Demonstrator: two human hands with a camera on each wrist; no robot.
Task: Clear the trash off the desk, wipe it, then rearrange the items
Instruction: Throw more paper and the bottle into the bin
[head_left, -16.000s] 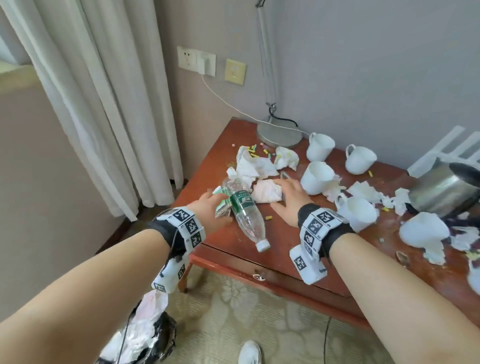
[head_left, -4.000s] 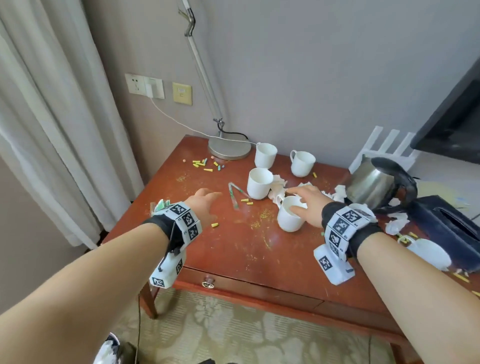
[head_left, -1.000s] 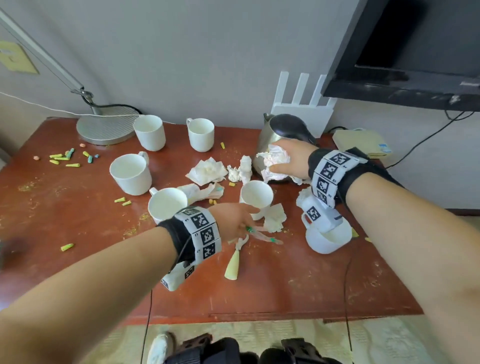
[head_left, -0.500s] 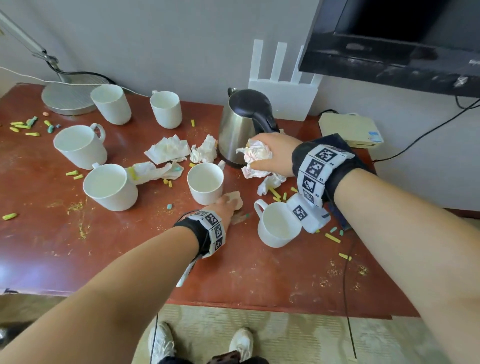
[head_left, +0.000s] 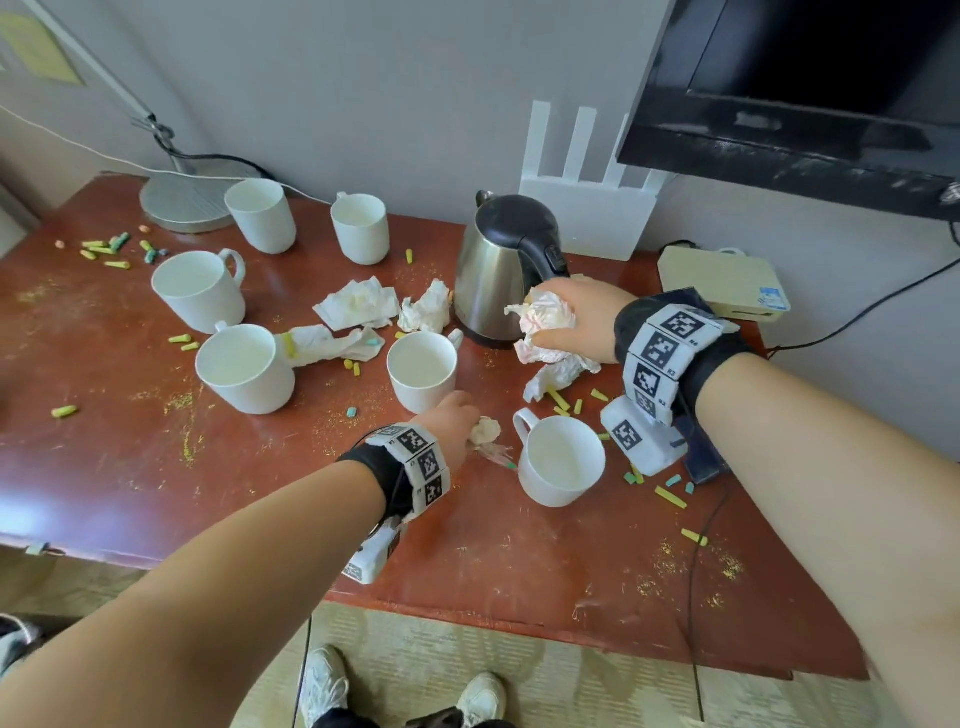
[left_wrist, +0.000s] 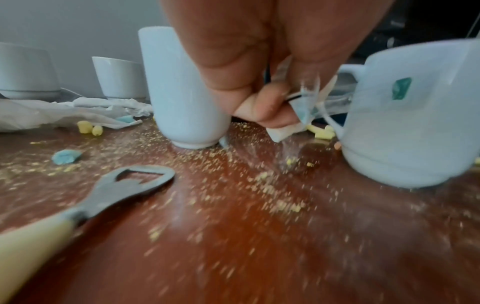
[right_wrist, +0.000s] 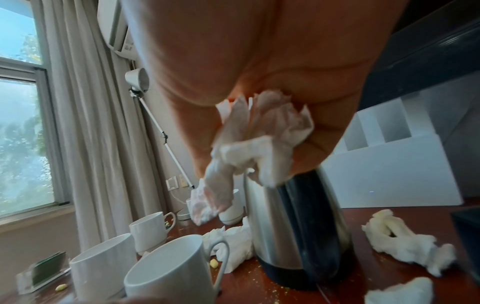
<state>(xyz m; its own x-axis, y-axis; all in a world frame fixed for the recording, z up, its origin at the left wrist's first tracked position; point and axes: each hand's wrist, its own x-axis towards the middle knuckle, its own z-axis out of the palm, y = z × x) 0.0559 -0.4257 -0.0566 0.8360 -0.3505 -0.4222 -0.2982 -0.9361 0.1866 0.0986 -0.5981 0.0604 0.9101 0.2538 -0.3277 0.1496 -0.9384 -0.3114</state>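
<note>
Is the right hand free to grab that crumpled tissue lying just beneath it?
Probably not cleanly: the right hand already grips a wad of tissue, so its fingers are occupied. The loose tissue lies unobstructed beside the kettle.

Crumpled white tissues (head_left: 357, 306) and yellow crumbs (head_left: 669, 496) are lying scattered among white mugs (head_left: 422, 370) across the reddish desk (head_left: 156, 467), the steel kettle (head_left: 501, 270) standing upright toward its back edge.
</note>
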